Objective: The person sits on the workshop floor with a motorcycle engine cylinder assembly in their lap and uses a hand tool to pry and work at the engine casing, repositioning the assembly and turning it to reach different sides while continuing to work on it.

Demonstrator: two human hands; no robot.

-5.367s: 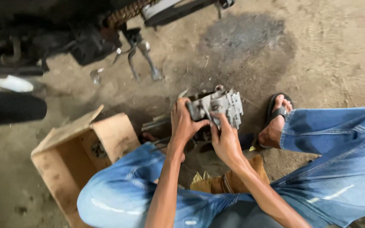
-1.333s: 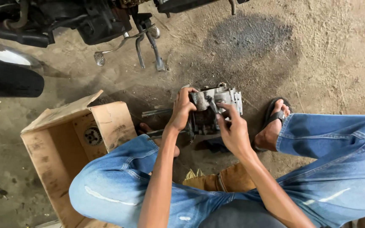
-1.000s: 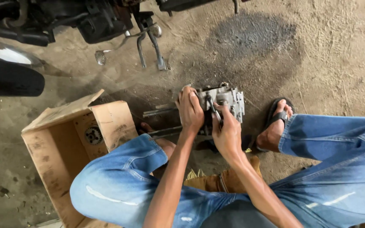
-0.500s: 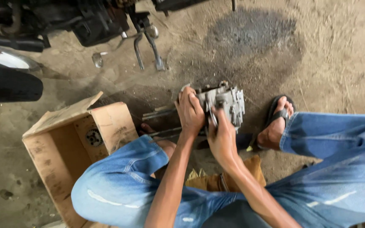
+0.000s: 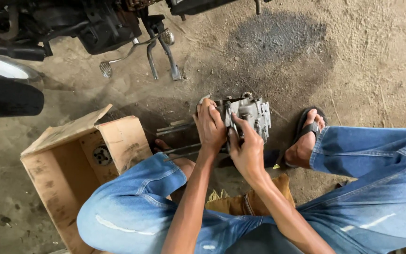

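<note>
Left hand [image 5: 211, 127] clamped on the metal engine part [image 5: 252, 115] | right hand [image 5: 245, 150] gripping it from below | part sits low over the floor [image 5: 353, 61] between the knees, at 1 o'clock from the hands | both equally near | cardboard box [image 5: 71, 160] at 9 o'clock.

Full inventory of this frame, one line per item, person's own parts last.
Metal engine part: 1, grey, on the ground at centre, between both hands.
Long metal rods: several, dark, lying left of the engine part.
Cardboard box: 1, brown, open, lower left; a round metal piece inside.
Motorcycle: 1, black, top left, with footpeg and pedals.
Tyre: 1, black, left edge.
Dark stain: 1, on the dirt floor, top centre.
Low seat: 1, tan, under the person.
Sandal: 1, black, on the right foot.
Jeans: blue, both legs.
Left hand: on the engine part.
Right hand: on the engine part.
</note>
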